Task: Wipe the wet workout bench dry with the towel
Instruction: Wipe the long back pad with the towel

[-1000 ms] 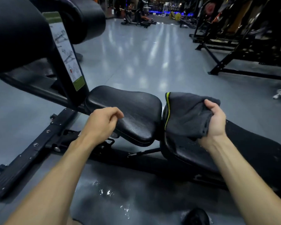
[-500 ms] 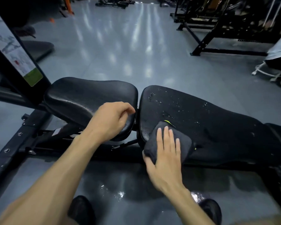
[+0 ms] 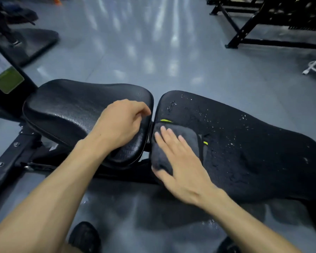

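Head view: the right hand (image 3: 181,161) lies flat, fingers (image 3: 167,136) spread wide on the folded towel (image 3: 181,143), pressing it onto the near left end of the wet bench pad (image 3: 244,143) to blot droplets; the left hand (image 3: 120,123), fingers loosely curled and holding nothing, steadies on the seat pad (image 3: 71,106)
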`<state>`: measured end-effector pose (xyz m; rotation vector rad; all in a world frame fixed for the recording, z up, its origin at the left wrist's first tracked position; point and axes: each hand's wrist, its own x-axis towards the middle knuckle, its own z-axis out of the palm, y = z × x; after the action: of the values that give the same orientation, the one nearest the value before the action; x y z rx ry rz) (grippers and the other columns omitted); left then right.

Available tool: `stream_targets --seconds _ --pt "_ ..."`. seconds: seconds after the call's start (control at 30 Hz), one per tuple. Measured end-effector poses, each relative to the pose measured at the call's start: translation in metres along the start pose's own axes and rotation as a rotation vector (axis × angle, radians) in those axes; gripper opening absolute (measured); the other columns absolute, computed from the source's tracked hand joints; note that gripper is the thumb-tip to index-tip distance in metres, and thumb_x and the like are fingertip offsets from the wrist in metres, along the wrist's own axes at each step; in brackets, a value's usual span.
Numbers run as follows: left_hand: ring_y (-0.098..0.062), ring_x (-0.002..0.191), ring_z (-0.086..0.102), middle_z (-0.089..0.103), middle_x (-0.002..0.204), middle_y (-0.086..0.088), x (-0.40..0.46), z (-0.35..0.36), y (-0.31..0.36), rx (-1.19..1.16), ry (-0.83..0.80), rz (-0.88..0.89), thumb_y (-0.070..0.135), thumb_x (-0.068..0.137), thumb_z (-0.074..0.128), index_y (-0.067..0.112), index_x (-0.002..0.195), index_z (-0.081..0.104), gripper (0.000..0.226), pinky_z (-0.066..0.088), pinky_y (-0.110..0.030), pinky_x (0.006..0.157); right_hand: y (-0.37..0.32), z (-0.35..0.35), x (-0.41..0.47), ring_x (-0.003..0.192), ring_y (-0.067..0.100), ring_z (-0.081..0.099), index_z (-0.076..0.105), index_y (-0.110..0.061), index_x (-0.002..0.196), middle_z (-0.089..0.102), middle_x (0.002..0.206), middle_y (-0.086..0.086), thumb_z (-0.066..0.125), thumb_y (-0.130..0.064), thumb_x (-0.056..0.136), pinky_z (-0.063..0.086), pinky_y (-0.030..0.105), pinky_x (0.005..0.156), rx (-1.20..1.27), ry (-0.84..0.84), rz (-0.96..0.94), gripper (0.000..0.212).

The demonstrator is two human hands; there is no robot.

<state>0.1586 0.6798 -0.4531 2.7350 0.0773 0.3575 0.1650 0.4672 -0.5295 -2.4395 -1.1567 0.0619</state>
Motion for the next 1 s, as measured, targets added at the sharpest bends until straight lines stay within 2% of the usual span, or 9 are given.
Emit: stream_targets --seconds 0.13,0.33,0.43,0.53,0.6,0.73,0.8,0.87,1.0 --pt "-0.025 0.103 0.065 0.075 0.102 0.004 0.012 -0.003 -0.006 0.018 -0.002 0.003 0.024 0.085 0.037 0.035 0.11 0.07 0.042 0.053 -0.045 0.09 0.034 -0.014 0.011 0.156 0.003 0.002 0.024 -0.027 0.161 0.011 0.17 -0.009 0.056 -0.036 0.092 -0.001 0.028 0.127 0.116 -0.082 -0.131 0.076" --pt "-0.028 0.104 0.066 0.076 0.104 0.003 0.012 0.007 -0.021 0.028 0.043 -0.024 0.008 0.089 0.051 0.027 0.109 0.072 0.035 0.053 -0.046 0.09 0.059 -0.015 0.118 0.156 0.009 0.01 0.034 -0.026 0.158 0.019 0.169 -0.005 0.041 -0.047 0.088 0.007 0.042 0.127 0.102 0.016 0.088 0.074" --pt "-0.029 0.102 0.065 0.075 0.103 0.003 0.019 0.007 -0.031 0.065 0.076 -0.003 0.012 0.088 0.047 0.026 0.109 0.072 0.035 0.054 -0.049 0.086 0.032 -0.004 0.066 0.156 0.008 0.01 0.031 -0.024 0.159 0.02 0.169 -0.006 0.046 -0.043 0.086 0.002 0.033 0.128 0.082 -0.002 -0.135 0.077" --pt "-0.028 0.105 0.063 0.074 0.101 0.003 0.024 0.009 -0.045 0.071 0.124 0.004 0.016 0.086 0.043 0.024 0.107 0.073 0.037 0.054 -0.05 0.086 0.046 -0.012 0.059 0.155 0.004 0.016 0.039 -0.026 0.156 0.027 0.166 -0.01 0.056 -0.029 0.086 0.003 0.026 0.126 0.22 -0.039 -0.221 0.072" --pt "-0.024 0.111 0.06 0.073 0.102 0.004 0.028 0.012 -0.05 0.054 0.117 0.003 0.015 0.086 0.046 0.025 0.107 0.073 0.036 0.055 -0.049 0.088 0.072 -0.019 0.102 0.154 0.007 0.021 0.045 -0.026 0.153 0.033 0.164 -0.009 0.055 -0.03 0.086 0.006 0.027 0.127 0.232 -0.026 -0.12 0.068" --pt "-0.023 0.115 0.057 0.072 0.105 0.006 0.033 0.019 -0.051 0.064 0.07 0.057 0.015 0.087 0.046 0.024 0.109 0.073 0.035 0.053 -0.051 0.092 0.101 -0.027 0.189 0.153 0.019 0.024 0.041 -0.025 0.154 0.033 0.165 -0.001 0.046 -0.048 0.092 0.012 0.034 0.124 0.182 0.087 0.281 0.067" --pt "-0.025 0.114 0.057 0.072 0.106 0.006 0.037 0.022 -0.05 0.077 0.058 0.083 0.015 0.087 0.045 0.023 0.108 0.073 0.035 0.052 -0.051 0.093 0.088 -0.019 0.181 0.154 0.018 0.022 0.039 -0.019 0.155 0.031 0.166 0.002 0.041 -0.046 0.091 0.007 0.033 0.125 0.084 0.075 0.196 0.069" --pt "-0.026 0.111 0.058 0.073 0.106 0.006 0.041 0.023 -0.049 0.087 0.077 0.106 0.014 0.087 0.047 0.022 0.106 0.073 0.033 0.051 -0.05 0.092 0.068 -0.014 0.138 0.156 0.012 0.014 0.034 -0.02 0.158 0.025 0.168 -0.003 0.043 -0.044 0.087 0.002 0.033 0.127 0.064 0.041 -0.046 0.075" --pt "-0.025 0.108 0.058 0.073 0.105 0.007 0.049 0.029 -0.052 0.112 0.083 0.126 0.015 0.088 0.048 0.022 0.104 0.073 0.031 0.05 -0.049 0.089 0.087 -0.02 0.099 0.155 0.004 0.015 0.036 -0.027 0.157 0.025 0.167 -0.012 0.058 -0.026 0.085 0.002 0.027 0.127 0.205 -0.044 -0.225 0.075"
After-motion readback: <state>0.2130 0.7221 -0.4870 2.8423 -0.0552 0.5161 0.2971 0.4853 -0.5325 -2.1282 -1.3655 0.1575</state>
